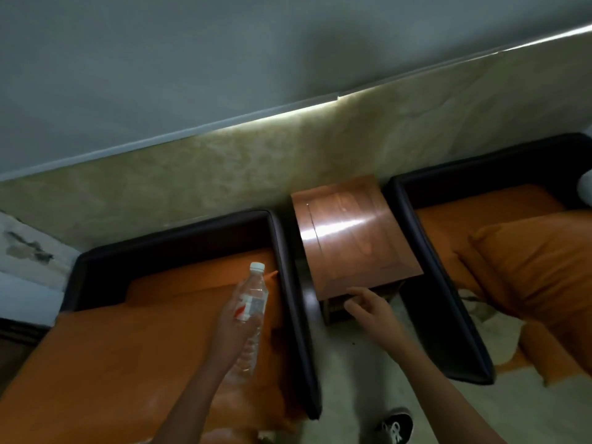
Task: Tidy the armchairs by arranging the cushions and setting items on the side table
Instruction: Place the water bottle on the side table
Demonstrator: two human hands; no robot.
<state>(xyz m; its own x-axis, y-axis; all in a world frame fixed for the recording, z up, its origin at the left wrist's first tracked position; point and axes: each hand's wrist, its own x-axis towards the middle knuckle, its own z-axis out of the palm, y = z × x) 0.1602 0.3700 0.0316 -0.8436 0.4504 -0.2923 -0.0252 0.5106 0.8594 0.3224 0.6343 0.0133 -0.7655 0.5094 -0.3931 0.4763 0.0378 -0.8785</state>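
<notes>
Left hand [232, 318] grips the clear bottle [256, 286] round its middle, cap up, above the left armchair [128, 331] seat, presumably bound for the desk [349, 232] just right. Right hand [368, 307], fingers loosely spread and empty, hovers at the desk's near edge, likely to steady it.

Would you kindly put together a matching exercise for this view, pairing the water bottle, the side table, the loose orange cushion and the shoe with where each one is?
Things
1. water bottle
2. side table
3. orange cushion
4. shoe

Places
A. between the left armchair and the right armchair
B. on the floor at the bottom edge of the view
C. gripped in the left hand
D. on the right armchair's seat

Pairs: 1-C, 2-A, 3-D, 4-B
</notes>
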